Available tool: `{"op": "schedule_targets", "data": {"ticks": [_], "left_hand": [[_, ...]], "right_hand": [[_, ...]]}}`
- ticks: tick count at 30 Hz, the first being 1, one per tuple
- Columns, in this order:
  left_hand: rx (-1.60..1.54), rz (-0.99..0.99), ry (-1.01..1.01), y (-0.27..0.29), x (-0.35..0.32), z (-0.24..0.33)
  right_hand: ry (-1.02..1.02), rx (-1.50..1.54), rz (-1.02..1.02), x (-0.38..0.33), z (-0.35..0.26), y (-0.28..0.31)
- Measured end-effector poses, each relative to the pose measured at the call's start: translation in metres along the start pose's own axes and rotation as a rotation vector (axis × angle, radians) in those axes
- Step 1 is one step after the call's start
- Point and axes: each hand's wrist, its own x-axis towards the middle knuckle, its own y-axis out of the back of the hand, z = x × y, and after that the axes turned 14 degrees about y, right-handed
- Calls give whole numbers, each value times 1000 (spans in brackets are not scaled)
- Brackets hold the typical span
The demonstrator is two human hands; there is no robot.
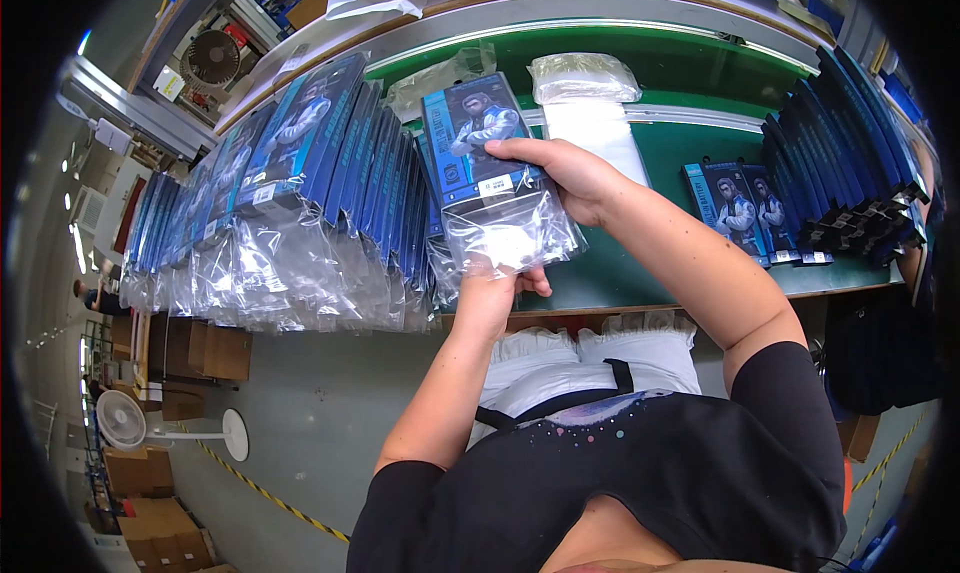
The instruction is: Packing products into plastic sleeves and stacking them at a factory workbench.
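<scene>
A flat blue-black retail box (478, 138) with a person pictured on its front lies inside a clear plastic bag (510, 235). The bag's loose end hangs past the box toward me. My right hand (575, 178) clasps the box's right side, its thumb lying across the front and the other fingers hidden behind. Under the loose end of the bag is my left hand (490, 298), partly covered by the plastic, with curled fingertips showing at the right. Close to the left of the held box stands a long row of bagged boxes (300, 163), packed upright.
A stack of clear bags (597, 138) lies behind my right hand on the green worktop (665, 263). At the right, two boxes (740, 213) lie near a leaning row of unbagged boxes (840, 163). A white fan (122, 420) and cartons (165, 503) stand at lower left.
</scene>
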Motion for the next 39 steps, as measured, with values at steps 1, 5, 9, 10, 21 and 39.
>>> {"op": "schedule_targets", "data": {"ticks": [1,5,9,10,21,39], "left_hand": [[83,-25,-6,1,1,0],[249,-140,-15,6,2,0],[394,-151,98,11,-13,11],[424,-136,140,14,-23,18],[358,-112,-432,-17,-17,11],[595,-231,-302,-23,11,-34]], "right_hand": [[-15,-21,-12,-1,0,0],[-60,-79,-48,-9,-6,-3],[27,-78,-22,-19,-6,10],[74,-105,-6,-25,-6,14],[880,-1092,-208,-122,-1,36],[777,-1327,-113,-122,37,116]]}}
